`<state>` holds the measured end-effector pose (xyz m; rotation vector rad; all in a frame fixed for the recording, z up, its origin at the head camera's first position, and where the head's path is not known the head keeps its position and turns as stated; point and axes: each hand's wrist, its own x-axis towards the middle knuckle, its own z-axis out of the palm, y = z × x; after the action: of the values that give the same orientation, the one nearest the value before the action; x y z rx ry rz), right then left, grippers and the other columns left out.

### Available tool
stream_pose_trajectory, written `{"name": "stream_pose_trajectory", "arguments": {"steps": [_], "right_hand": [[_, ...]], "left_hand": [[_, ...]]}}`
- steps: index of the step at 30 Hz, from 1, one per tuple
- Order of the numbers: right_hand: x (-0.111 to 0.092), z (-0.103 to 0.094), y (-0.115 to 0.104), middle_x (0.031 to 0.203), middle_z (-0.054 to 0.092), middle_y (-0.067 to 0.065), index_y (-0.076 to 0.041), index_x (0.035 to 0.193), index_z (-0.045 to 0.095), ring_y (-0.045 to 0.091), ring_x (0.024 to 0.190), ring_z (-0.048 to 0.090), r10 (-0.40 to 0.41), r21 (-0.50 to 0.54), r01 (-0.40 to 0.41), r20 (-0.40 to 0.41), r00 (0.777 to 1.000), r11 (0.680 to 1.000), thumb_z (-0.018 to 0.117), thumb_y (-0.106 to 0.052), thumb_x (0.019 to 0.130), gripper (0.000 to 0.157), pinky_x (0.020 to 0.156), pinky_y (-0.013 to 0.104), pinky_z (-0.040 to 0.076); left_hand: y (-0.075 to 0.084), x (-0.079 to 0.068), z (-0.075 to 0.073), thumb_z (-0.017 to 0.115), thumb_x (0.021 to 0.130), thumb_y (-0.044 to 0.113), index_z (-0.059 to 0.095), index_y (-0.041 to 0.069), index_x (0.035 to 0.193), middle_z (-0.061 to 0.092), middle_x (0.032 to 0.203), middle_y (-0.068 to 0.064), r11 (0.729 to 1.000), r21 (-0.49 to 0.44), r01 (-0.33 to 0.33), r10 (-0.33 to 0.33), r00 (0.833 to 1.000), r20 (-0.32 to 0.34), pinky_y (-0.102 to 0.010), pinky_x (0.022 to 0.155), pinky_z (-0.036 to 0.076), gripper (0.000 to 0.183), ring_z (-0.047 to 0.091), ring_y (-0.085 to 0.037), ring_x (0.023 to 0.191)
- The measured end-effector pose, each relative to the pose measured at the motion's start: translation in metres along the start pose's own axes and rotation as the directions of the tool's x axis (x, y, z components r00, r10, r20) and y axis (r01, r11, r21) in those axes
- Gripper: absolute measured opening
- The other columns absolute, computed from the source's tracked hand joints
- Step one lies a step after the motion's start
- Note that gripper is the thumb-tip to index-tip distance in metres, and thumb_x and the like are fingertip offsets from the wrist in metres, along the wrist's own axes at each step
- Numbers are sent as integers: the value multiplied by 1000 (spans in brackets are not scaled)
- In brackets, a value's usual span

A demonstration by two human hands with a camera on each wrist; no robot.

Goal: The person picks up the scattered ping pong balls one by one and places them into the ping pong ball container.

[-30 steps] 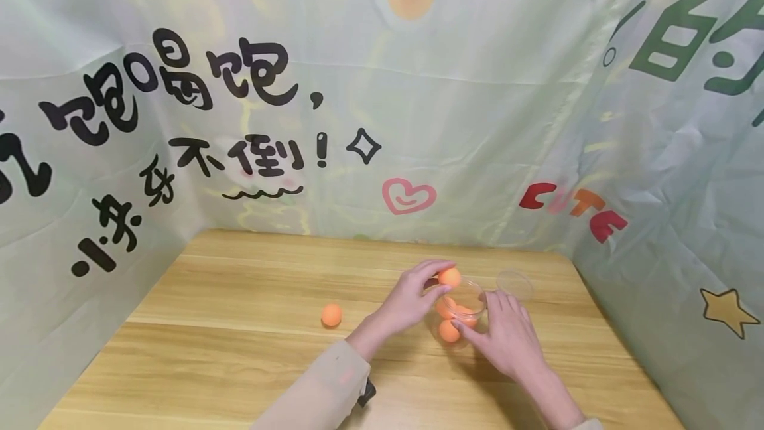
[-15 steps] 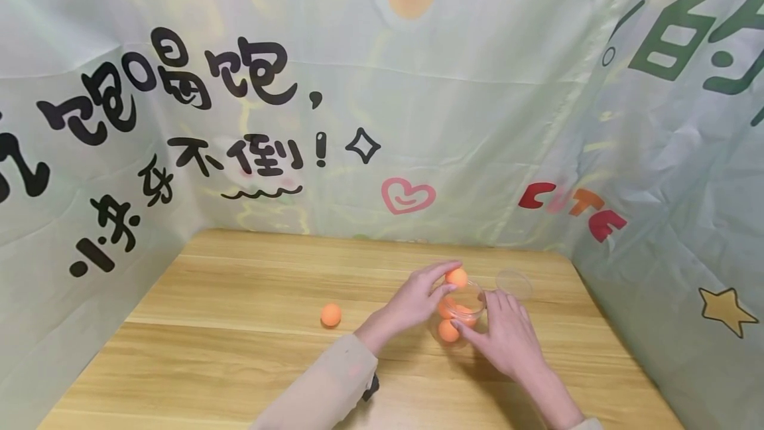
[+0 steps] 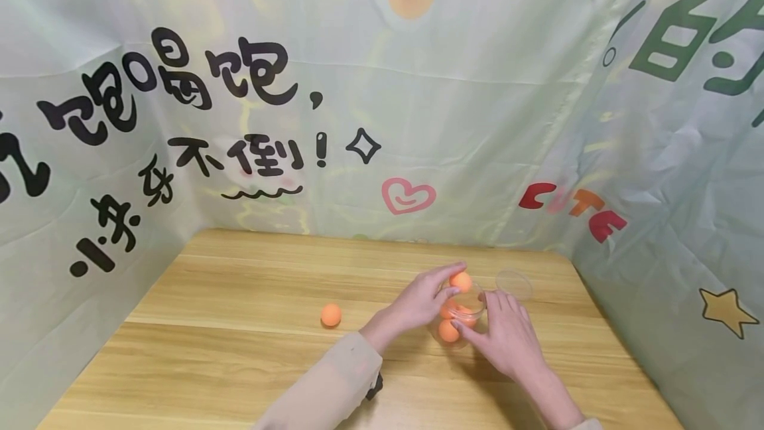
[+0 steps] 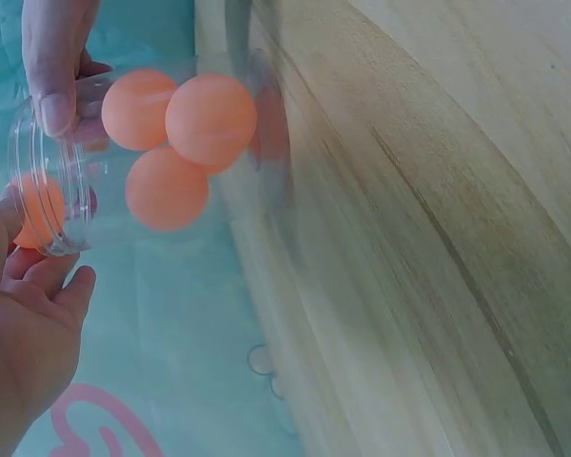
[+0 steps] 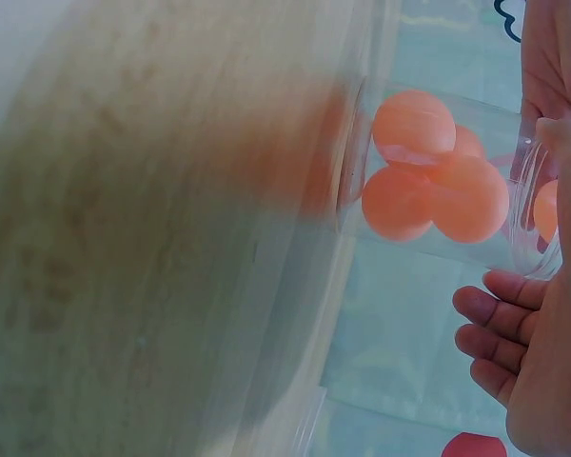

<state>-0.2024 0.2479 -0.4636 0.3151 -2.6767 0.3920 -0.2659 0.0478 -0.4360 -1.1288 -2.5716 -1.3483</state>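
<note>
My left hand [image 3: 418, 300] pinches an orange ping-pong ball [image 3: 461, 281] between thumb and fingers at the mouth of a clear plastic jar [image 4: 105, 214]. In the left wrist view, that ball [image 4: 40, 209] shows at the jar's threaded rim. My right hand [image 3: 513, 337] grips the jar near its rim, thumb on the near side and fingers round the far right. Inside the upright jar lie several more orange balls [image 5: 414, 129], heaped in the part below the rim. The fingers partly cover the jar's mouth in the head view.
One loose orange ball [image 3: 331, 314] rests on the wooden table [image 3: 239, 377] to the left of the hands. Behind the right hand lies a clear round lid [image 3: 514, 284]. Printed cloth walls [image 3: 477, 118] rise along the table's back and sides.
My left hand has moved a little to the right with its ball, bringing it from the jar's left edge over the mouth. The right hand and jar have stayed put.
</note>
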Motion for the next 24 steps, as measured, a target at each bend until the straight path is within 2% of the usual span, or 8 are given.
{"name": "stream_pose_trajectory", "arguments": {"steps": [11,24], "right_hand": [[-1,0,0,112,64,14,1,121,61,39,112,58,1,11,-1,-3,1000,1000,77,-58,87,70,92,56,49],[-1,-3,-3,110,62,13,1,123,62,40,111,57,13,19,-13,3,1000,1000,75,-60,88,72,95,59,48]], "left_hand": [[-1,-2,0,60,107,22,46,13,157,45,161,-2,999,42,-33,35,999,-42,-31,124,33,54,40,-17,149],[5,-11,-5,61,107,25,49,12,155,51,157,-3,996,19,-89,91,990,-110,-34,119,42,51,46,-19,145]]}}
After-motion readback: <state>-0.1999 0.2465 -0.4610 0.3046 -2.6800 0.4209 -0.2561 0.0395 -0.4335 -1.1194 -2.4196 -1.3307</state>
